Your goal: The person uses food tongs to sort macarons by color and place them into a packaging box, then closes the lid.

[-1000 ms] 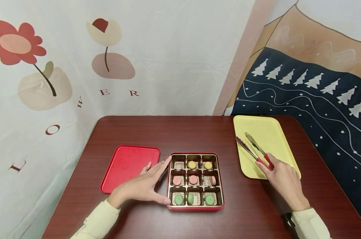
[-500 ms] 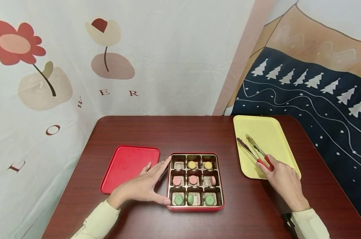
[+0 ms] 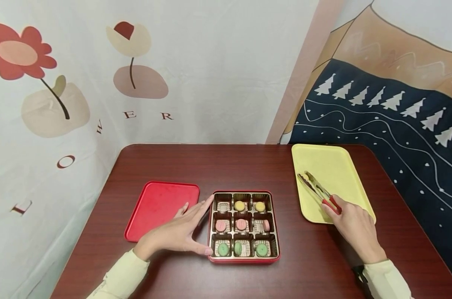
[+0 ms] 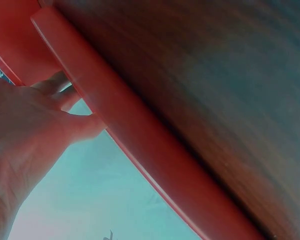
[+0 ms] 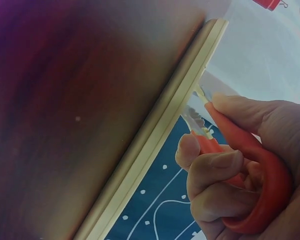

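The left hand, fingers straight and spread, touches the left side of the box. Inside, from the near row back, sit three green macarons, three pink macarons and two yellow macarons. Left of it lies the lid. The right hand, fingers curled, grips the tongs; between their slightly parted tips, at the yellow tray, shows something yellow, too small to identify. Behind the table hangs printed cloth.
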Available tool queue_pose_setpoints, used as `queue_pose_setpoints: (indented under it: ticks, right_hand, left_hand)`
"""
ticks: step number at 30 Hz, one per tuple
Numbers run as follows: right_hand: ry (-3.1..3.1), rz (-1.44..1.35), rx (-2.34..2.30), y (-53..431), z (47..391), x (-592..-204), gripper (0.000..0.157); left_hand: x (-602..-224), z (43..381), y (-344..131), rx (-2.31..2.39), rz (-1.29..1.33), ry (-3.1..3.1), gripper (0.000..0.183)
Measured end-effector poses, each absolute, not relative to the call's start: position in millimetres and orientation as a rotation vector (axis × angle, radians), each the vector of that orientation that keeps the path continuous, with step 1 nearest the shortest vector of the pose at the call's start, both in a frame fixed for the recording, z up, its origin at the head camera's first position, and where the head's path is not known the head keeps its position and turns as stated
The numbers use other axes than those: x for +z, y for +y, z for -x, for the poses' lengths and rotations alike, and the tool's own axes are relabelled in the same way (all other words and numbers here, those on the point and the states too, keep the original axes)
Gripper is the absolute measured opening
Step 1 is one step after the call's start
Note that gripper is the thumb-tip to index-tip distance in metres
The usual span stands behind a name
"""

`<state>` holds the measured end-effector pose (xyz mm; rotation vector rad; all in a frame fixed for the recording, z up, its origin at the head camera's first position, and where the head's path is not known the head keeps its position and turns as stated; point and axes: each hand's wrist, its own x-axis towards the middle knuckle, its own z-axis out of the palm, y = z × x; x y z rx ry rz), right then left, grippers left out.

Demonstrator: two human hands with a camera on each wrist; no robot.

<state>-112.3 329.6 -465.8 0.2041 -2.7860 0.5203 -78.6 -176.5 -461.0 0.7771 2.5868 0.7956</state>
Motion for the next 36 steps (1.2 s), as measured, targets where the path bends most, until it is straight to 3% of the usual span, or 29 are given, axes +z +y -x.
queue_pose_setpoints:
  ticks: [36]
  right_hand:
    - [-2.682, -0.313, 0.54, 334.2, 109.1, -464.0, 0.044]
  left_hand:
    - [-458.9, 78.3, -175.8, 0.791, -0.771, 2.583, 0.14]
